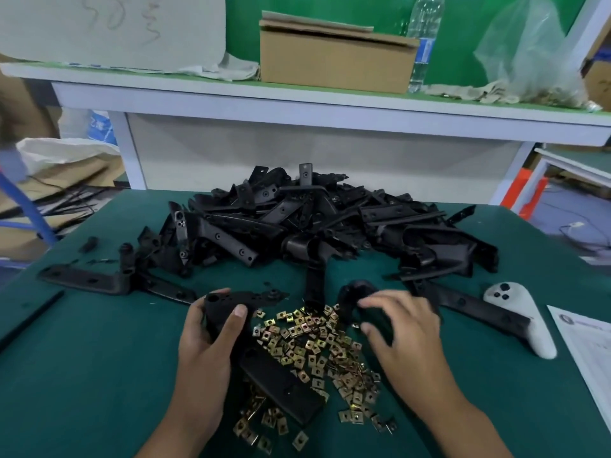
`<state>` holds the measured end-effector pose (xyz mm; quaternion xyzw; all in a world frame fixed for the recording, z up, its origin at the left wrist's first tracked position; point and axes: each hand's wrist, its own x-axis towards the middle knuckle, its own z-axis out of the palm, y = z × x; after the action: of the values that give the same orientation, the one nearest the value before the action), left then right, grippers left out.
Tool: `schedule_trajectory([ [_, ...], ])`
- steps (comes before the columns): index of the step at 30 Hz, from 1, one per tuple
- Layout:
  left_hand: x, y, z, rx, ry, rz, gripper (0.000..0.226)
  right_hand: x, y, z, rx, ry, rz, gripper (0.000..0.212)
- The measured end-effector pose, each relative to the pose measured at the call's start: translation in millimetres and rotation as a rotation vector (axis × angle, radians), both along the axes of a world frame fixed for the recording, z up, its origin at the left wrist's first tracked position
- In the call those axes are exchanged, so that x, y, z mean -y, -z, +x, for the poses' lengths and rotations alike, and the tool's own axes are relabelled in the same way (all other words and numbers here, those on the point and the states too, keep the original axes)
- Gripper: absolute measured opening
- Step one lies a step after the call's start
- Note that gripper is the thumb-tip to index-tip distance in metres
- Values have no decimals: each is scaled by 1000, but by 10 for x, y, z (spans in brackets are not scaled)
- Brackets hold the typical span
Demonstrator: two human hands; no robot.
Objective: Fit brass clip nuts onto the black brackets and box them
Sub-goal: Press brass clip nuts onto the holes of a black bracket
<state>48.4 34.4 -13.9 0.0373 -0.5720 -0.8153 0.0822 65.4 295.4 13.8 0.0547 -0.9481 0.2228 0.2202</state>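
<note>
My left hand (206, 338) grips a long black bracket (277, 381) by its upper end, and the bracket's lower end lies across the scattered brass clip nuts (314, 345). My right hand (401, 328) is curled around the end of a second black bracket (355, 294) just right of the nuts. A big heap of black brackets (317, 223) fills the middle of the green table (92, 375) behind my hands. A cardboard box (334, 59) stands on the shelf at the back.
A white hand-held controller (520, 317) lies at the right, next to a printed sheet (585, 352). A loose bracket (109, 279) lies at the left. The shelf also holds a water bottle (423, 44) and a plastic bag (529, 57).
</note>
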Motion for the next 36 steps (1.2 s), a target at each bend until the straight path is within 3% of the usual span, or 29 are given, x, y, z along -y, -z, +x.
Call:
schedule_trajectory([
  [4, -34, -21, 53, -62, 64, -109, 32, 149, 60, 87, 284, -282, 216, 56],
  [9, -97, -54, 115, -124, 119, -239, 27, 194, 57, 93, 221, -326, 157, 20],
  [13, -121, -73, 139, -124, 164, -236, 30, 185, 77, 82, 200, -295, 32, 14],
  [17, -116, -66, 164, -129, 201, -309, 39, 209, 28, 51, 112, -190, -325, 15],
  [22, -134, -70, 198, -169, 286, -415, 43, 252, -37, 36, 541, -217, -1177, 19],
  [24, -131, -69, 211, -177, 338, -415, 40, 279, -52, 10, 603, -225, -1509, 16],
  [26, -127, -71, 217, -186, 372, -416, 36, 281, -55, -5, 661, -221, -1683, 10],
  [29, -140, -78, 202, -186, 395, -408, 36, 266, -48, -16, 706, -248, -1656, 7],
  [33, -150, -86, 189, -189, 426, -400, 33, 264, -43, 4, 700, -282, -1544, 26],
  [36, -153, -80, 182, -188, 463, -408, 31, 292, -45, 17, 688, -289, -1500, 20],
])
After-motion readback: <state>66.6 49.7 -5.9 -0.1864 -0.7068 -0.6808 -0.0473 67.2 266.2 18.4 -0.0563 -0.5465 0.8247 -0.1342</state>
